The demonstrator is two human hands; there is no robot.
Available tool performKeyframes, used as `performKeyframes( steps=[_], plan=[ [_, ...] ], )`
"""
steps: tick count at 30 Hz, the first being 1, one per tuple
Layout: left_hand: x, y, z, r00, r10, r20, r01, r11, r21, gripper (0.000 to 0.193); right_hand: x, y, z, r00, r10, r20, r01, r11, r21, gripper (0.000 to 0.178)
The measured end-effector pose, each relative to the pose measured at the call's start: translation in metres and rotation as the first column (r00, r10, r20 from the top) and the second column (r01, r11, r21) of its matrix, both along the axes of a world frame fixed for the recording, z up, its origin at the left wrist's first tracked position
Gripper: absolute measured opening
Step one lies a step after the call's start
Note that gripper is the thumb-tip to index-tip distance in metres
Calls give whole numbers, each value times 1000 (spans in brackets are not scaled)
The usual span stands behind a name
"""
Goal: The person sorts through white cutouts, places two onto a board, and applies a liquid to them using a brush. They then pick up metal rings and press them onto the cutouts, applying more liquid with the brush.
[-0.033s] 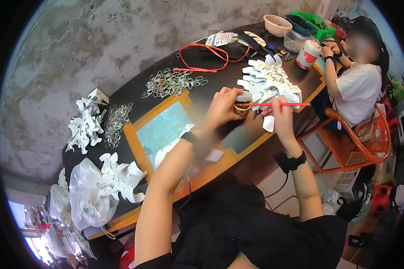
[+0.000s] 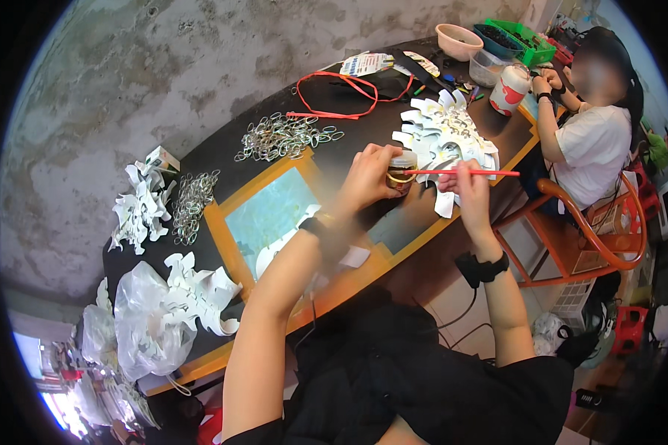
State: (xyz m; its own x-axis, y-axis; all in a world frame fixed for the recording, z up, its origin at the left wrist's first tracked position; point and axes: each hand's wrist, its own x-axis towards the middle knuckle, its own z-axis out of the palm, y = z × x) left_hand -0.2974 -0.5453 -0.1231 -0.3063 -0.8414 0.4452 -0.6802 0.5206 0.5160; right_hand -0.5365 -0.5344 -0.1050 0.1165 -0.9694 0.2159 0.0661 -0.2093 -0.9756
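In the middle of the view, my left hand (image 2: 367,179) is closed around a small jar (image 2: 399,182) with a gold-coloured rim and a pale lid (image 2: 404,159) at its far side. My right hand (image 2: 467,190) pinches a thin red stick (image 2: 499,173), which lies nearly level. The stick's left end is at the jar's mouth; the tip is too small to make out. Just beyond both hands sits a pile of white, curved, petal-like pieces (image 2: 444,130). One such white piece (image 2: 444,205) lies beside my right hand, near the table edge.
On the dark table (image 2: 223,152) lie metal rings (image 2: 286,137), a red cord (image 2: 375,93) and a pale blue mat (image 2: 271,211) framed in yellow tape. White pieces and a plastic bag (image 2: 152,319) stand left. At right, a co-worker (image 2: 590,141) sits on a wooden chair (image 2: 594,237).
My right hand and the red stick have shifted slightly to the right. My left hand and the jar have stayed in place.
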Motion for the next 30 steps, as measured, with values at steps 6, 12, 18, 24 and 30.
performKeyframes(
  steps=[6, 12, 18, 24, 30],
  plan=[
    [-2, -1, -2, 999, 5, -45, -5, 1000, 2, 71, -37, 5, -18, 916, -80, 394, -43, 955, 292, 24],
    [0, -2, -4, 999, -6, -47, 7, 1000, 13, 72, -47, 13, -41, 761, -144, 633, -221, 860, 460, 23],
    [0, -2, -2, 999, -13, -43, 11, 1000, -26, 71, -36, 35, -7, 926, -35, 376, -3, 995, 101, 19],
    [-2, 0, -1, 998, -6, -55, 5, 1000, -11, 70, -3, 24, 27, 973, 40, -227, -73, 987, -142, 14],
    [-1, -1, -1, 999, -20, -50, 20, 1000, -2, 73, 16, 0, 17, 908, 116, -401, -201, 964, -175, 20]
  ],
)
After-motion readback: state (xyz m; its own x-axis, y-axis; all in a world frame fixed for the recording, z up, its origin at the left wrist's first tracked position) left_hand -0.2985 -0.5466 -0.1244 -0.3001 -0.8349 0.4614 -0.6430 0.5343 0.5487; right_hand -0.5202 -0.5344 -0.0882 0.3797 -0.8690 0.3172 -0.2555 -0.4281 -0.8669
